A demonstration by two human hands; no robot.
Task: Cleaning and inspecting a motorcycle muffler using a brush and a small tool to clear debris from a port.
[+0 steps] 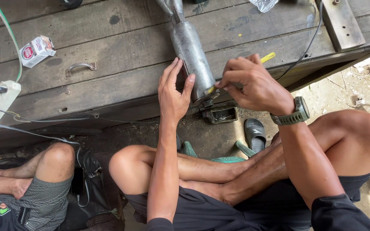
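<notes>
Metal pipe under flat left hand; right hand grips yellow tool; small box aside.

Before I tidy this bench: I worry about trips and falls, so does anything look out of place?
Yes. The metal cylinder overhangs the wooden bench edge, steadied by the left hand while the right hand works a yellow-handled tool at its end. Loose cables trail over the edge.
</notes>
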